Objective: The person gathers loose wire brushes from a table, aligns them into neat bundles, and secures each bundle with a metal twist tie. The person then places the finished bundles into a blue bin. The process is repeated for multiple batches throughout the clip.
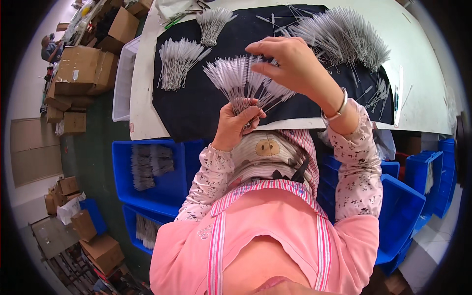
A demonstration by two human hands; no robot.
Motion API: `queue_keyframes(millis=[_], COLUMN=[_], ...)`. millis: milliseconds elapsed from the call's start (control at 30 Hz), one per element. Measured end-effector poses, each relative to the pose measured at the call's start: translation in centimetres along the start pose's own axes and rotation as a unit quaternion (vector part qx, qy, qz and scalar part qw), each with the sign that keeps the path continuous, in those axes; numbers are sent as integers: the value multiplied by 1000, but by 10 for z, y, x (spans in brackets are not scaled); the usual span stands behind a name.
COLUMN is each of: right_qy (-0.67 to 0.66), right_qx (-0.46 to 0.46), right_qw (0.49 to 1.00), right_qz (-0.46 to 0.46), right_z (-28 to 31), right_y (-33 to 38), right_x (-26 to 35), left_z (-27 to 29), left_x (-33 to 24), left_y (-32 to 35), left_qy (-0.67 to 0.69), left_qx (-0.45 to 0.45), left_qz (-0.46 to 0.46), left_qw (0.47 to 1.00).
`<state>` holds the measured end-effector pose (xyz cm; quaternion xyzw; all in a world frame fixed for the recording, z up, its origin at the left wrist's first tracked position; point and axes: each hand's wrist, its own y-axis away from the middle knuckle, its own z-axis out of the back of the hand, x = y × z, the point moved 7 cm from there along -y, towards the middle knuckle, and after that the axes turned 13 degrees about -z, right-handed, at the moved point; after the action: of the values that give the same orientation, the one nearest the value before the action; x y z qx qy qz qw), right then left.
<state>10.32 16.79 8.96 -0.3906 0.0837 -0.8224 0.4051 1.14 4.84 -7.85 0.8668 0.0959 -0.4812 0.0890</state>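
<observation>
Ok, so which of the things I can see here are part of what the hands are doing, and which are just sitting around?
In hand:
- fan of small white bristle brushes, wire stems pinched in the left hand
- right hand, fingering the brush tips
- black mat beneath

Lying about:
- brush bundle on the mat
- big brush heap
- blue bins
- cardboard boxes

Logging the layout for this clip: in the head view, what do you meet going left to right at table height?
Cardboard boxes → clear plastic bin → small brush bundle on the black mat → fan of brushes gripped by the left hand → right hand → big brush pile → white table.
</observation>
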Motion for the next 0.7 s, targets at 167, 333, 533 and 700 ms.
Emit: queue_keyframes(millis=[167, 333, 533, 700], right_qy=[40, 41, 90, 91], right_qx=[92, 142, 243, 130], right_qw=[993, 988, 965, 985], right_qz=[-67, -44, -36, -62], right_z=[-17, -27, -27, -3], right_y=[-2, -13, -27, -24], right_x=[-19, -25, -16, -38], left_z=[-3, 1, -2, -20], left_x=[1, 6, 2, -3], left_y=[3, 2, -1, -7], left_qy=[82, 73, 92, 56], left_qx=[8, 32, 60, 85], left_qz=[4, 25, 46, 61], left_qw=[997, 996, 993, 993])
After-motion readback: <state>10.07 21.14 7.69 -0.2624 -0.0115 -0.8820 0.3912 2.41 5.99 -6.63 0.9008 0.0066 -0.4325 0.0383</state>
